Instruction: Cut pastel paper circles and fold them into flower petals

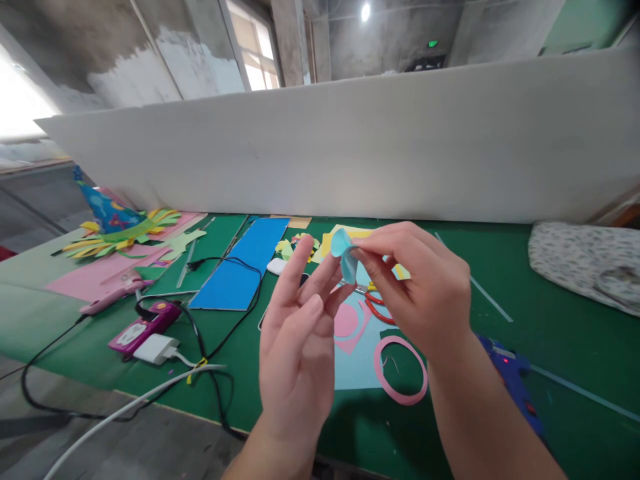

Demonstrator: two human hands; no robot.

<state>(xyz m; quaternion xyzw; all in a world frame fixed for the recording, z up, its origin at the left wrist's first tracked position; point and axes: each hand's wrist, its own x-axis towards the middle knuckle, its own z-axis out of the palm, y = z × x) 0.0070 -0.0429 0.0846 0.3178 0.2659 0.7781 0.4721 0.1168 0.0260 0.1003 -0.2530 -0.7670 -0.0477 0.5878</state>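
Note:
A small light-blue paper piece (349, 259), curled and folded, is pinched between the thumb and fingertips of my right hand (423, 287). My left hand (303, 340) is palm up beside it with its fingers apart. Some left fingertips lie against or just behind the paper; whether they press on it I cannot tell. Below the hands are red-handled scissors (379, 310), partly hidden, and a light-blue sheet (357, 370). On that sheet lies a pink paper circle (346, 321) with pink scraps. A pink paper ring (401, 398) overlaps the sheet's right edge.
A blue board (240, 267), a purple power strip (145, 327) and black cables lie left on the green table (480, 373). A decorated cone hat (113, 213) stands far left. A blue glue gun (510, 380) lies right. A white panel (350, 153) borders the back.

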